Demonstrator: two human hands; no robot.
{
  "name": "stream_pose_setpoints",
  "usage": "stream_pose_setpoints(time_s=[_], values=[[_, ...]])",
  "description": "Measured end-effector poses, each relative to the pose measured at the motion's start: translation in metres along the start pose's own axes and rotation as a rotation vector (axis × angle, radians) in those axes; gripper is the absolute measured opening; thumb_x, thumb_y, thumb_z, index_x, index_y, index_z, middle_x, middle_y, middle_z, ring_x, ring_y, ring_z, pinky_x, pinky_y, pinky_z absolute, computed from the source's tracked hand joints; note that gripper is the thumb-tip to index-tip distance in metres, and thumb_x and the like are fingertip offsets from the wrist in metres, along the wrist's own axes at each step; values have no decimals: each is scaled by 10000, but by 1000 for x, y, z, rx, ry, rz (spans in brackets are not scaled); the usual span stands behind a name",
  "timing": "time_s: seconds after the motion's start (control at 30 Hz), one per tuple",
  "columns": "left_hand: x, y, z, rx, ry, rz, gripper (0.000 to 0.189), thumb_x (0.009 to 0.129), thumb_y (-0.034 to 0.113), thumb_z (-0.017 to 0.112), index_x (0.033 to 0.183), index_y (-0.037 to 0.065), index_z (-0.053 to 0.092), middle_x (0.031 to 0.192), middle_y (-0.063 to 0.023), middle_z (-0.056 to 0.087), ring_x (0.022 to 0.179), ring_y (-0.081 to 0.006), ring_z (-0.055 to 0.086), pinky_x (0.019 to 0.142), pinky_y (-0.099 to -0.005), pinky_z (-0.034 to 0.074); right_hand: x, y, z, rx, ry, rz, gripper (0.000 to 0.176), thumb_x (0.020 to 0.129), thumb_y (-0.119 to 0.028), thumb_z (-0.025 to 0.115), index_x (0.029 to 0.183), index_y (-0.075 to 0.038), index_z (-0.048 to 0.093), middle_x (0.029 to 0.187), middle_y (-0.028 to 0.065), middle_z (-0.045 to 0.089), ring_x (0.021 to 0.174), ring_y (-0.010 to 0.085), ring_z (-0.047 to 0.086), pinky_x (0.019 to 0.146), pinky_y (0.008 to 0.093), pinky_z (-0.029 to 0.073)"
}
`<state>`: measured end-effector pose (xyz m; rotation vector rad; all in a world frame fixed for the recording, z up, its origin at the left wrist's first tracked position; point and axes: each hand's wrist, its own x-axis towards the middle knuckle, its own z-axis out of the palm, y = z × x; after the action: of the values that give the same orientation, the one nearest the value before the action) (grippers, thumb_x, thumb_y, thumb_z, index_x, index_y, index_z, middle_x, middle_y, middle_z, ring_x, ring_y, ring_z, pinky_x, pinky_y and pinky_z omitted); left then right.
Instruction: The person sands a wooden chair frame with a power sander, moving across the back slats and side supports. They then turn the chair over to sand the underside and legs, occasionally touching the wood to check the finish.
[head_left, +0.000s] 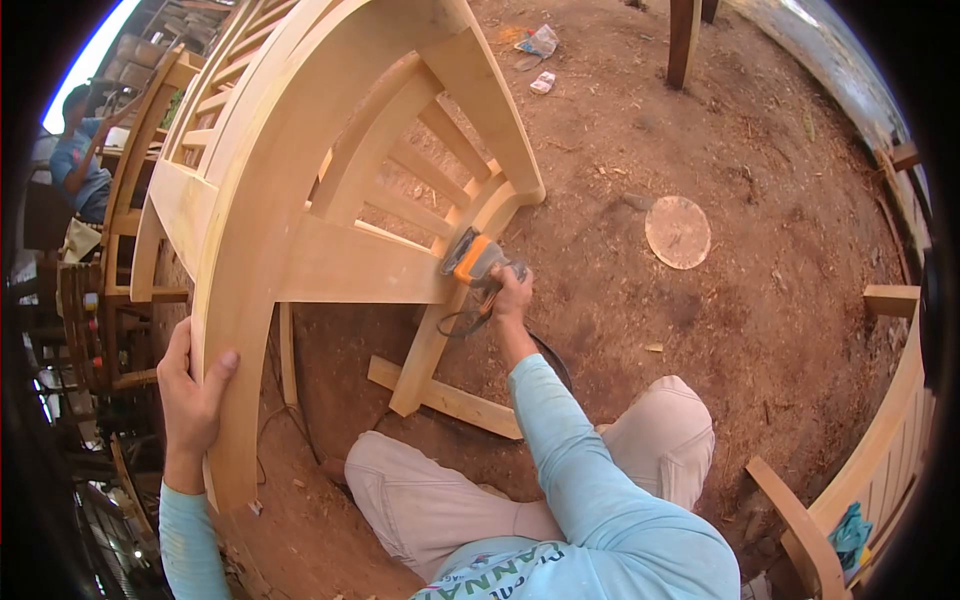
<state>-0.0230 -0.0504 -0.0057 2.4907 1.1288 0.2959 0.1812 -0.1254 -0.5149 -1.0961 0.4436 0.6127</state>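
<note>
A large pale wooden bench frame (245, 240) with slatted panels stands tilted in front of me. My left hand (195, 390) is wrapped round the edge of its long curved board at the lower left, the thumb on the near face. My right hand (512, 292) grips an orange and grey power sander (478, 258), its pad against the inner joint where a wide rail meets the curved upright. A dark cord (550, 350) trails from the sander past my right forearm. The sander's pad is partly hidden by its body.
A loose-looking wooden bar (450, 402) lies low before my knees. On the dirt floor (600, 300) are a round wood disc (678, 232) and plastic litter (540, 42). More slatted furniture (880, 440) with a teal cloth (850, 537) stands right. Another person (85, 160) is far left.
</note>
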Motion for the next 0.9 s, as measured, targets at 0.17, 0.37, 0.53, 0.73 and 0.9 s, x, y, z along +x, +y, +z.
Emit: stream_pose_setpoints(time_s=[0.17, 0.37, 0.53, 0.73, 0.9], values=[[-1, -1, 1, -34, 6, 3, 517, 954, 290, 750, 1286, -83, 615, 1097, -145, 721, 999, -184, 659, 898, -338, 531, -27, 26, 2, -187, -22, -137, 416, 774, -186, 749, 1136, -36, 607, 920, 23, 624, 782, 148, 599, 706, 321, 524], [-1, -3, 0, -63, -11, -1, 517, 962, 293, 748, 1294, -82, 617, 1111, -134, 715, 1004, -177, 655, 900, -328, 528, -49, 25, -7, -182, -59, 11, 545, 723, -249, 772, 1198, -23, 628, 971, 75, 679, 853, 192, 656, 790, 344, 549], [-1, -5, 2, -74, 7, 1, 522, 962, 306, 749, 1289, -79, 619, 1098, -129, 713, 996, -176, 653, 897, -326, 526, -70, 33, -17, -288, -58, 50, 580, 707, -293, 779, 1204, -29, 639, 1005, 104, 697, 922, 208, 669, 852, 363, 548], [0, -2, -1, -29, -18, -2, 519, 963, 300, 746, 1291, -82, 618, 1105, -131, 711, 1009, -178, 651, 908, -332, 525, -47, 27, -9, -192, -83, -26, 383, 752, -216, 748, 1070, -49, 618, 879, 29, 615, 759, 155, 597, 682, 322, 515], [-1, -1, 1, -92, -11, 14, 499, 965, 274, 743, 1296, -78, 618, 1117, -130, 710, 1015, -176, 649, 910, -329, 521, -23, 16, -5, -182, -98, -2, 548, 726, -279, 780, 1189, -19, 645, 939, 81, 699, 855, 195, 674, 793, 354, 554]])
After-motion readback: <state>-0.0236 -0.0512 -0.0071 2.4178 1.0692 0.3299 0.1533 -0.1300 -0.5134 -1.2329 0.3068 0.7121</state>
